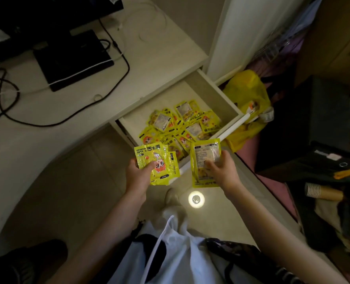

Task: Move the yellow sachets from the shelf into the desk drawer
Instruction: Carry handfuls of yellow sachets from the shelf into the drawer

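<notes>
The desk drawer (217,95) stands pulled out, with several yellow sachets (180,126) heaped inside at its front half. My left hand (138,173) grips a small fanned stack of yellow sachets (159,160) with a cartoon print, held just before the drawer's front edge. My right hand (221,171) pinches more yellow sachets (202,160), back side up, beside the left stack and over the drawer's front rail. The shelf is not in view.
The white desk (67,111) carries a black laptop (71,58) and looping black cables (67,117). A yellow plastic bag (250,93) lies right of the drawer. A dark box (305,124) and clutter fill the right side. A small round lamp (196,199) glows on the floor.
</notes>
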